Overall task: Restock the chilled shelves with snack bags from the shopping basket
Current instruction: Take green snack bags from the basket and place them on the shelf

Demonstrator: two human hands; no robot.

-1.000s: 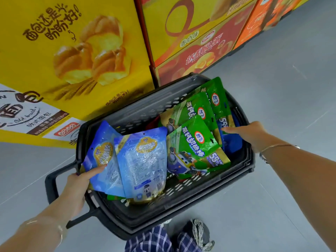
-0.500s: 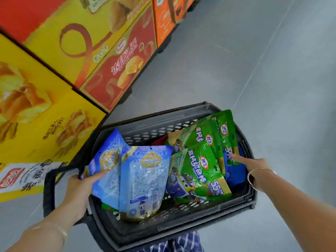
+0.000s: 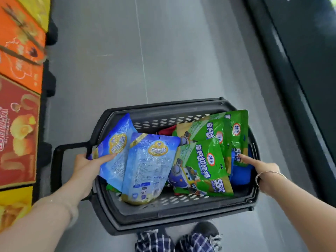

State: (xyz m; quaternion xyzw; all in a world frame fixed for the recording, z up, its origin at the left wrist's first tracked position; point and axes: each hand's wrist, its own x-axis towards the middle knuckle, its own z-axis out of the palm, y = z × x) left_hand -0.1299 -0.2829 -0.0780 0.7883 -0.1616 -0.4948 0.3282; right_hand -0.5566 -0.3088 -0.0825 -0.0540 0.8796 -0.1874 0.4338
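Observation:
A black plastic shopping basket (image 3: 163, 106) hangs in front of me above the grey floor. Two blue snack bags (image 3: 151, 166) lie in its left half, and several green snack bags (image 3: 201, 164) are stacked in its right half, with something red and something blue partly hidden under them. My left hand (image 3: 85, 166) grips the basket's left rim, one finger stretched onto the outer blue bag (image 3: 116, 142). My right hand (image 3: 261, 170) holds the right rim, its forefinger lying on a green bag (image 3: 236, 128). No chilled shelf is clearly in view.
Printed red, orange and yellow display boxes (image 3: 18, 133) line the left edge. A dark unit (image 3: 300, 70) runs along the right side. Grey floor (image 3: 163, 51) stretches ahead between them. The basket's long handle (image 3: 60, 151) sticks out left. My shoes (image 3: 205, 231) show below.
The view has swung to the right: the display boxes slid to the left edge and a dark unit came in at the right. Both hands keep their hold on the basket.

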